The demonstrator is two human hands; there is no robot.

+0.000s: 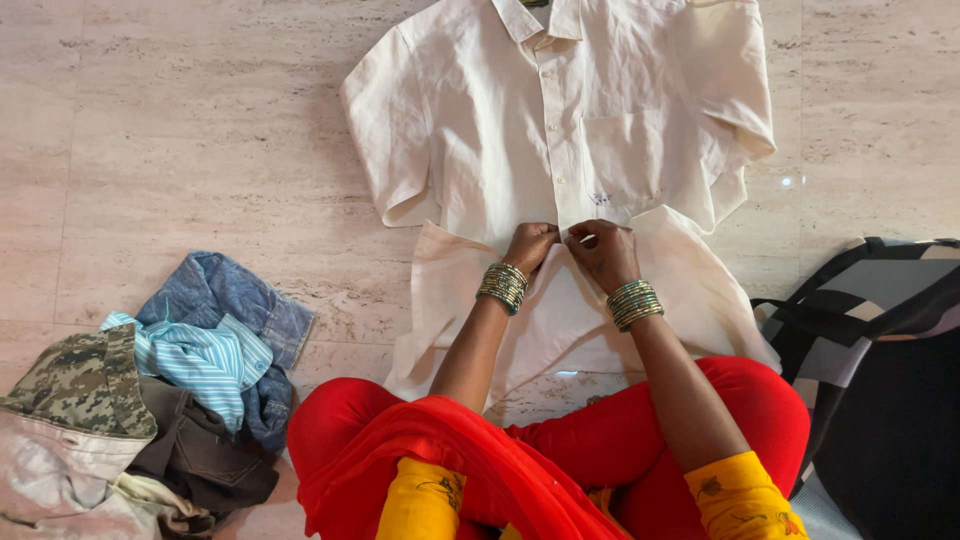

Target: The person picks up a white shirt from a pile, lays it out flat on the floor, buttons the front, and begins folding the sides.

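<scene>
Lying flat on the marble floor (180,150), the cream shirt (560,130) stretches straight away from the person, collar at the far end and hem by the knees. Both hands meet at its button strip, equally near. The left hand (528,247) and right hand (603,250) each pinch the front edges together. A heap of clothes (150,400) sits well apart on the left.

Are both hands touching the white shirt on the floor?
Touching. The head view shows the left hand and the right hand pinching the front edges of the white shirt together at its middle.
</scene>
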